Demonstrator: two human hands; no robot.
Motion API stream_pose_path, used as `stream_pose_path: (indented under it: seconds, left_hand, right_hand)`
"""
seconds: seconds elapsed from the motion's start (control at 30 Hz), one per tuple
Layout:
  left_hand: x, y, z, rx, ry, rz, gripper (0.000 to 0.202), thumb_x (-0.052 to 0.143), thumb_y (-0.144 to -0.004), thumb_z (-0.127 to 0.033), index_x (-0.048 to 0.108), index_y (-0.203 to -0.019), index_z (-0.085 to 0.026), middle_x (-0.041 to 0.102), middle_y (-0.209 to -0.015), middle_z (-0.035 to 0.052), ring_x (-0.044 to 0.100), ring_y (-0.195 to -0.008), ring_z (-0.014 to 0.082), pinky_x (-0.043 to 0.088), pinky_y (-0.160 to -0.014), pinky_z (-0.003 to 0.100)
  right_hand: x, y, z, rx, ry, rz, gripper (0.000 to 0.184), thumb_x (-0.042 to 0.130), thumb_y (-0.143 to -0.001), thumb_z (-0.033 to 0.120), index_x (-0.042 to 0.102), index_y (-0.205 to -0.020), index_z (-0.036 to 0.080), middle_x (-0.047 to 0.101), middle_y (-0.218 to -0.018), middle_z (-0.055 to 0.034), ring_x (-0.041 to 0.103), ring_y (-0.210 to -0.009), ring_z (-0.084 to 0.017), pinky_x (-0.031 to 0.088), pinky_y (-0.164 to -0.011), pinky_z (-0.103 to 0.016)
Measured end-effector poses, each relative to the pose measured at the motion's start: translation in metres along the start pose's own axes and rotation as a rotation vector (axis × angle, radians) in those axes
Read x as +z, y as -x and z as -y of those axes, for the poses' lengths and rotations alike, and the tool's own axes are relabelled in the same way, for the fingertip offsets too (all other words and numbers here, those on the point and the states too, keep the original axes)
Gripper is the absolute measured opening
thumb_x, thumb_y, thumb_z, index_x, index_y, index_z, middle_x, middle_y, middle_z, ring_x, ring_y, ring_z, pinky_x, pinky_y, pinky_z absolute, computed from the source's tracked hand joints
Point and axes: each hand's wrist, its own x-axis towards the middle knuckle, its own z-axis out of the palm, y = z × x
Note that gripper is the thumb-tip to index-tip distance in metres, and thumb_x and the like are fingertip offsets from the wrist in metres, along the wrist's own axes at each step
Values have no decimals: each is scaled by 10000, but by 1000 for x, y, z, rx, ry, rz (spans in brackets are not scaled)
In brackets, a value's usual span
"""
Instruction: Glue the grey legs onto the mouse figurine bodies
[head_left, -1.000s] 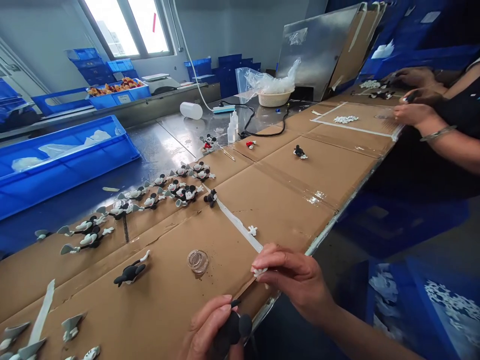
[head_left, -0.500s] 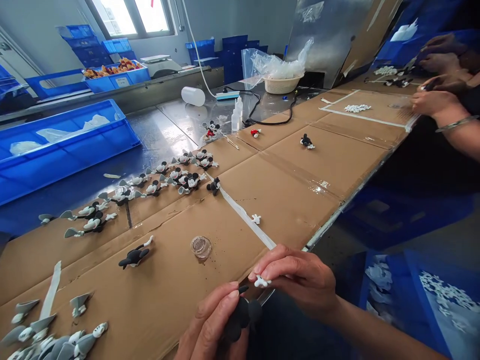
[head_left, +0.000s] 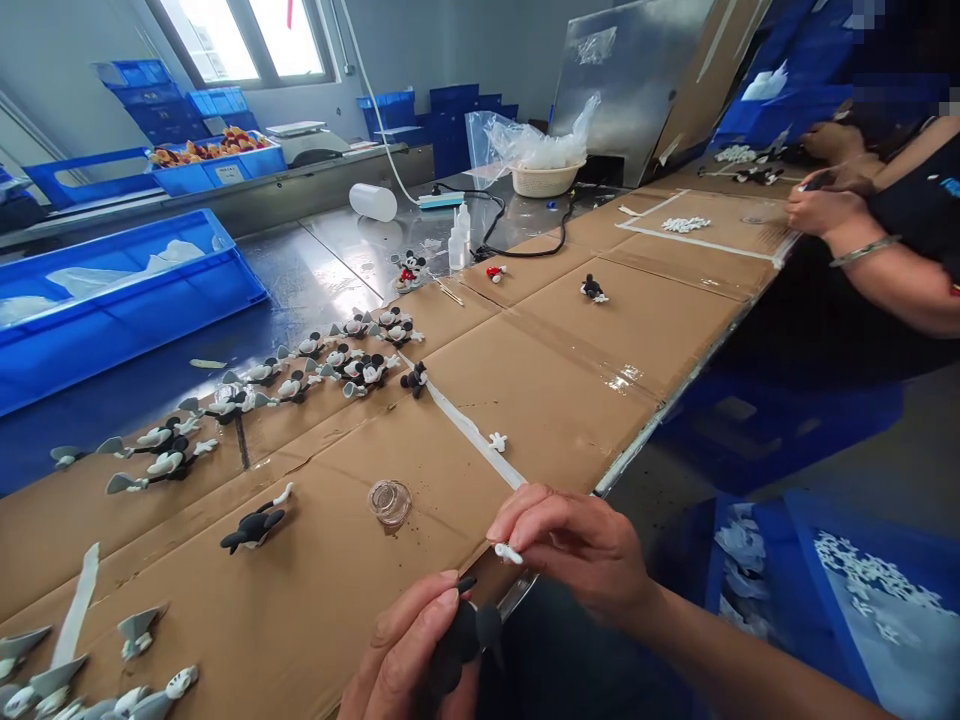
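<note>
My left hand [head_left: 409, 640] is closed around a black cartoon mouse figure [head_left: 457, 645], its round ears toward me and a short black arm pointing up. In my right hand [head_left: 574, 540] a small white toy hand [head_left: 508, 553] is pinched between thumb and fingertips, a little apart from the figure. Beyond my hands a small round clear dish [head_left: 390, 502] rests on the cardboard. Another white toy hand [head_left: 498, 441] lies by the white tape strip. To the left lies a black figure [head_left: 253, 527] with one white-tipped arm.
Rows of mouse figures [head_left: 300, 375] spread along the cardboard [head_left: 555, 370]. Grey-and-white parts [head_left: 139, 632] lie at the near left. A blue crate [head_left: 127, 310] stands at far left. Bins with white parts [head_left: 877, 590] sit below right. A co-worker's hands [head_left: 832, 205] are at the far right.
My right hand has turned the small white toy hand, so it now shows a narrow end instead of spread fingers. The whole view has shifted slightly; the left hand still grips the figure.
</note>
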Motion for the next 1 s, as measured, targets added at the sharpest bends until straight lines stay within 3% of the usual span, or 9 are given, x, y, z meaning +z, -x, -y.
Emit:
stream_pose_path:
  seconds: [0.23, 0.43, 0.7, 1.0]
  left_hand:
    - [-7, -1, -5, 10, -52, 66, 312, 625, -954, -71, 651, -1224, -224, 737, -1135, 8, 705, -1013, 81, 520, -945, 173]
    - [-12, -3, -6, 60, -99, 100, 295, 627, -949, -65, 659, -1210, -199, 738, -1134, 28, 701, -1025, 88, 522, -936, 169]
    - [-13, -4, -9, 69, -121, 120, 234, 624, -948, -64, 684, -1156, -153, 752, -1115, 43, 711, -1022, 103, 532, -941, 190]
    - [-15, -2, -12, 49, -86, 166, 282, 653, -920, -26, 679, -1182, -129, 734, -1155, 48, 698, -1052, 105, 527, -954, 201]
  right_hand:
    - [-2, 6, -1, -98, 46, 83, 327, 709, -913, 85, 785, -1151, 297, 798, -905, -55, 772, -805, -172, 650, -728, -267]
    - [-5, 8, -4, -81, 16, 145, 412, 700, -899, 34, 772, -1186, 321, 768, -925, -54, 752, -824, -164, 638, -731, -261]
    - [-12, 1, -5, -210, 104, 216, 194, 632, -957, 55, 784, -1031, 149, 755, -911, -90, 747, -822, -150, 626, -747, -249]
    - [-12, 2, -9, -255, 78, 233, 133, 653, -932, 25, 782, -949, 49, 739, -905, -133, 735, -827, -147, 620, -747, -249]
